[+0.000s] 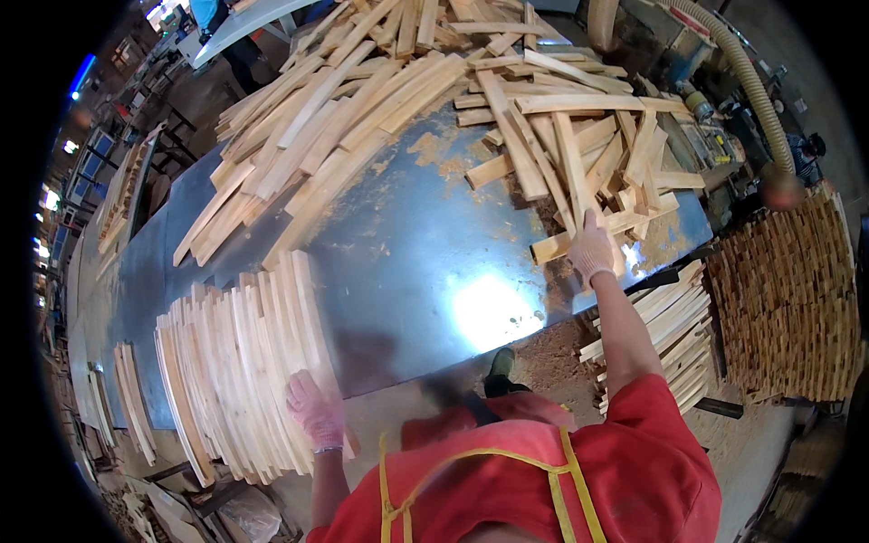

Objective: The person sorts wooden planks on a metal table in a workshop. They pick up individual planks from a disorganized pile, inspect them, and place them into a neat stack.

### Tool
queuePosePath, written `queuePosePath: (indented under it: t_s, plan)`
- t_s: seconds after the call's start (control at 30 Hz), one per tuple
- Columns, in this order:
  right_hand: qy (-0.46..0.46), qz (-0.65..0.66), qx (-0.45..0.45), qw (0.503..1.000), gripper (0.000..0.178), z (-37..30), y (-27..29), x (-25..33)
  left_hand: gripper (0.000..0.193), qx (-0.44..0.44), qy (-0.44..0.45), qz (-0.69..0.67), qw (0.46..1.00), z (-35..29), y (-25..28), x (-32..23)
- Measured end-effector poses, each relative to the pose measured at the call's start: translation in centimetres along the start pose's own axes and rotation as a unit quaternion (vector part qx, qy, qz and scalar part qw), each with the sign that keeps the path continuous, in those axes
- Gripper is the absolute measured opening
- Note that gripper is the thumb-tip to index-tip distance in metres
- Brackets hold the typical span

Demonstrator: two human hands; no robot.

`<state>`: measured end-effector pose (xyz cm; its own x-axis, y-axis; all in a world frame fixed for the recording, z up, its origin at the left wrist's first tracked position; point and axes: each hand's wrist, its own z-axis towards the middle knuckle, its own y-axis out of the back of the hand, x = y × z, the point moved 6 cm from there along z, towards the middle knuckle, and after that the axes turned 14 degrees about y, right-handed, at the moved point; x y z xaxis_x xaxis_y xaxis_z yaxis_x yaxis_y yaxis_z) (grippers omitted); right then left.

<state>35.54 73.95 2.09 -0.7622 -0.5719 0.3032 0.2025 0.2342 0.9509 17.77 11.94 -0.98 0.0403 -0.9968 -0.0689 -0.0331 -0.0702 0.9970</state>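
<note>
My right hand (593,251), in a pale knit glove, is closed around the near end of a wooden slat (570,163) at the edge of a loose pile on the right. That slat slants away over other pieces. At the left, my gloved left hand (317,412) lies with its fingers stretched over the rightmost slats of a neat row of pale wooden slats (240,362). These stand side by side at the table's front edge. The fingers' undersides are hidden.
The metal table (407,262) carries sawdust and a large heap of slats (362,100) toward the back. Beside its right edge are stacked slats (665,335) and a tall wood stack (787,299). A ribbed hose (756,86) hangs by a machine. Another person (237,59) stands far left.
</note>
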Motion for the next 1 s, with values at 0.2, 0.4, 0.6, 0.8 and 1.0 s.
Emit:
queuePosePath:
  t_s: [0.2, 0.4, 0.6, 0.8, 1.0]
  plan:
    - [0.030, 0.302, 0.133, 0.944, 0.097, -14.1, -2.3, 13.4, 0.078, 0.058, -0.219, -0.155, 0.961, -3.0, 1.9, -5.7]
    - [0.174, 0.356, 0.232, 0.888, 0.106, -23.5, -14.6, 24.3, 0.096, 0.335, -0.031, -0.262, 0.905, -0.4, -3.7, -15.9]
    - [0.359, 0.361, 0.472, 0.720, 0.090, -17.7, -18.6, 23.5, 0.065, 0.338, 0.003, -0.251, 0.907, 4.2, -6.8, -15.0]
    - [0.304, 0.263, 0.231, 0.886, 0.065, 1.1, -10.5, 22.2, 0.029, 0.205, 0.060, -0.281, 0.936, 5.0, -2.7, -13.0]
    - [0.327, 0.053, -0.012, 0.944, 0.069, 14.5, -6.7, 13.3, 0.051, -0.076, 0.021, -0.045, 0.996, 3.1, 0.6, -5.7]
